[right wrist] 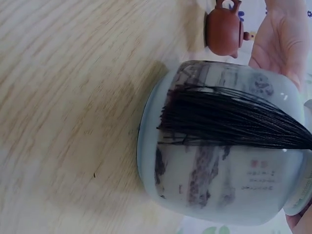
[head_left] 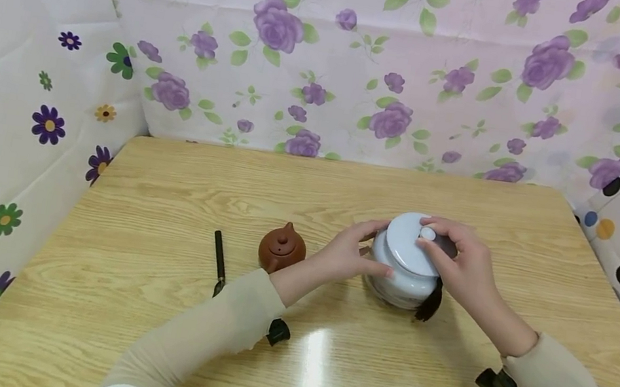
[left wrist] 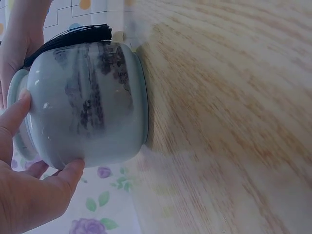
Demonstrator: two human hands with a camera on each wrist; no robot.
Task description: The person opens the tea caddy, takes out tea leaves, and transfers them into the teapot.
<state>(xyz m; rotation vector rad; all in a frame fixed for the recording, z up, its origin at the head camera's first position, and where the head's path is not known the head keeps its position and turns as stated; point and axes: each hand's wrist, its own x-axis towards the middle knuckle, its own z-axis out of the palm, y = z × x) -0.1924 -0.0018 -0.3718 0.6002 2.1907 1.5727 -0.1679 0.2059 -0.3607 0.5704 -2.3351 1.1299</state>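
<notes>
Where the pale wooden worktop [head_left: 152,303] spreads widest, right of its middle, stands one round pale-blue ceramic jar with a dark ink landscape painted on its side [head_left: 401,285], the biggest of the things on it. Its one flat pale-blue lid [head_left: 413,242] sits on top, with a small white knob [head_left: 427,234] near the rim. One left hand [head_left: 350,252] grips the jar's left side, thumb on the shoulder and fingers [left wrist: 68,173] curled round the belly. One right hand [head_left: 463,263] lies over the lid's right part, its fingers bent round the rim and knob, so the jar sits clamped between the two hands. One dark brush tuft [right wrist: 234,119] hangs down the jar's right side, under the right hand. Left of the jar, just beyond the left hand, stands one small brown clay teapot [head_left: 281,249], apart from it. Further left lies one slim black stick [head_left: 219,263], flat on the worktop.
</notes>
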